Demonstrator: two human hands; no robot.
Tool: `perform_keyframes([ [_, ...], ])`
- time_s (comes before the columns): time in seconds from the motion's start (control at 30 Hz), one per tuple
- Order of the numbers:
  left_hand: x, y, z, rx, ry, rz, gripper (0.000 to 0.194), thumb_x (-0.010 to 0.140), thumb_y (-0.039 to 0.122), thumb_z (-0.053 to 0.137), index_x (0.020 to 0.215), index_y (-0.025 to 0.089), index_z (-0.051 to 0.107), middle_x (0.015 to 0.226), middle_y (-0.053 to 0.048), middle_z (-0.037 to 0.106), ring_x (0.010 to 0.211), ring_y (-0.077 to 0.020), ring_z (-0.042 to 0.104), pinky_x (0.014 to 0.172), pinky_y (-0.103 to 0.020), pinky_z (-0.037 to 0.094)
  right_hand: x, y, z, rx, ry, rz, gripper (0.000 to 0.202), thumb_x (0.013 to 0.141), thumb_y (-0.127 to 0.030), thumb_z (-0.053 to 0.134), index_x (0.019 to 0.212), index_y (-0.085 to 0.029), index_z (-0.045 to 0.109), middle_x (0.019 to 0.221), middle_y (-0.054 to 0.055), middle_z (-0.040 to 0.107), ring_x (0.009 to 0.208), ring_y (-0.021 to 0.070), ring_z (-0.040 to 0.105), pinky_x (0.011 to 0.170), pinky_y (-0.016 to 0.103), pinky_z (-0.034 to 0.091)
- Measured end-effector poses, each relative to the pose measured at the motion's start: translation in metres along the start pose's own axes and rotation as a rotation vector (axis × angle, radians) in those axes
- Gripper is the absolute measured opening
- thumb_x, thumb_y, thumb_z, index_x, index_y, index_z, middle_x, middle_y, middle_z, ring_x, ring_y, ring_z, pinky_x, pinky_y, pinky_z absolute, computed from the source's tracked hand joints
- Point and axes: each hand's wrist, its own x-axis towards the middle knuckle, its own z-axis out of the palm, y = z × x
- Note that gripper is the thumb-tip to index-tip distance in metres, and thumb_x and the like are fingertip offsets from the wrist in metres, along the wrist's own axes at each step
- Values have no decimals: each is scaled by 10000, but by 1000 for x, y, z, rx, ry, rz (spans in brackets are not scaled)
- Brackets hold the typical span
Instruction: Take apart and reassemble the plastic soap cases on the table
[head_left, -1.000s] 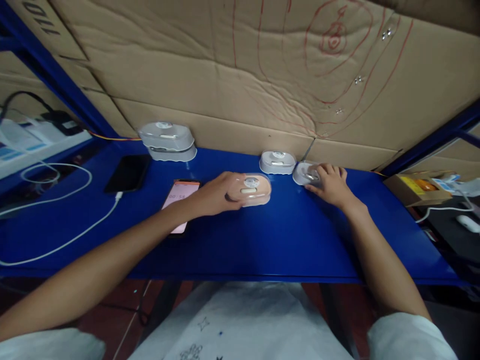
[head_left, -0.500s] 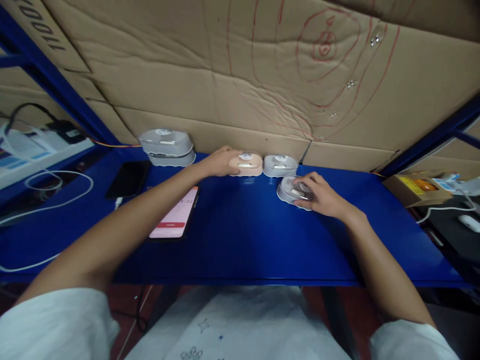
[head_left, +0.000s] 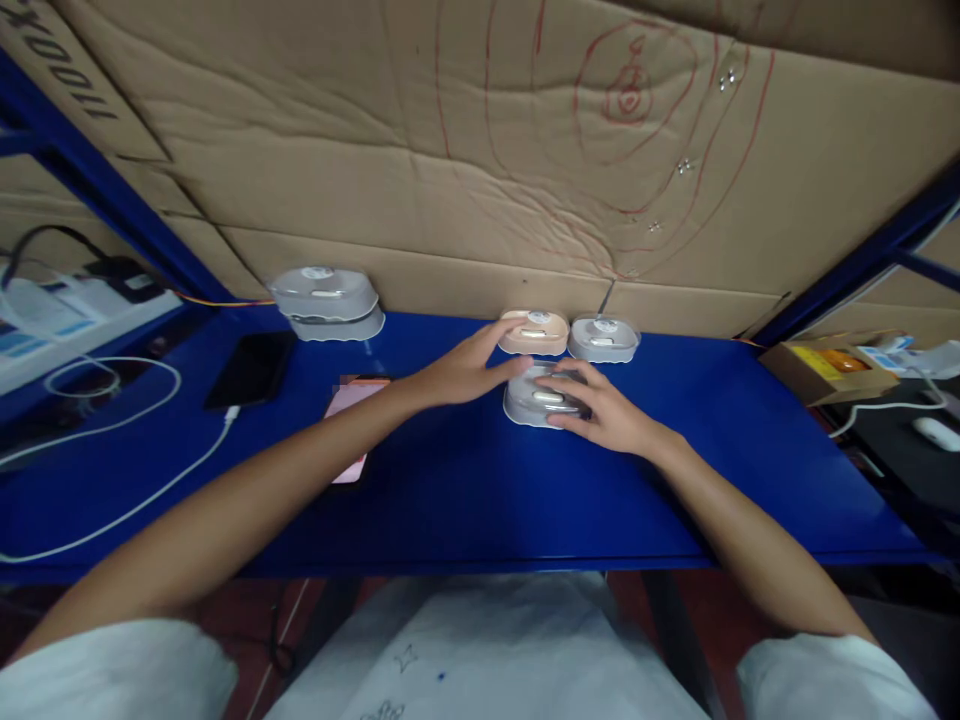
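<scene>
My right hand (head_left: 604, 405) grips a small grey oval box with a clear lid (head_left: 536, 390), thumb at the near side and fingers over the top. This box rests on the blue shelf in front of two similar boxes. My left hand (head_left: 472, 365) is open, fingers stretched out. Its fingertips are at the left end of a peach lidded box (head_left: 546, 335), and its thumb is by the left part of the held grey box. Whether they touch is hard to tell. Another grey lidded box (head_left: 609, 342) stands right of the peach one.
A stack of two grey lidded boxes (head_left: 330, 300) stands at the back left. A lit phone (head_left: 349, 465) lies partly under my left forearm, with a dark phone (head_left: 251, 370) and white cable further left. Cardboard (head_left: 315, 170) lines the back; an open carton (head_left: 829, 368) is at right.
My right hand has drawn the grey box left, in front of the peach one. The peach and other grey boxes sit further right. My left hand has moved right and nearer, its fingers opened.
</scene>
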Motion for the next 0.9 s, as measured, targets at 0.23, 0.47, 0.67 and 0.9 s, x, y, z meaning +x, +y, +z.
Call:
perform_keyframes([
  [0.23,-64,14,18,-67,-88,-130,972,925,575,734,1676,261,205,1737,-198,327,1544,-384,434,1242,-566,378,7,-6,16,124,56,-1,470,1105,-473,483,1552,-340,538,1459,107,570,1399,266,568,1203,516,481],
  [0.47,-79,21,4,41,-257,-42,1123,812,548,871,1692,342,205,1729,-155,361,1562,-419,394,1250,-578,342,-3,30,6,-166,43,128,461,1039,-519,589,1430,-277,629,1495,156,558,1426,371,527,1165,628,433],
  [0.67,-79,18,7,89,-231,-78,1062,806,501,877,1664,307,281,1646,-169,463,1472,-417,502,1178,-550,423,-1,3,0,-258,45,38,424,1078,-555,489,1362,-297,670,1501,132,581,1454,374,499,1201,640,307],
  [0.9,-75,12,11,-21,-62,-77,1038,797,539,879,1633,310,309,1609,-167,465,1484,-400,474,1212,-566,392,3,-43,20,-176,-142,-125,469,1052,-519,600,1405,-212,626,1432,157,653,1446,337,525,1199,560,350],
])
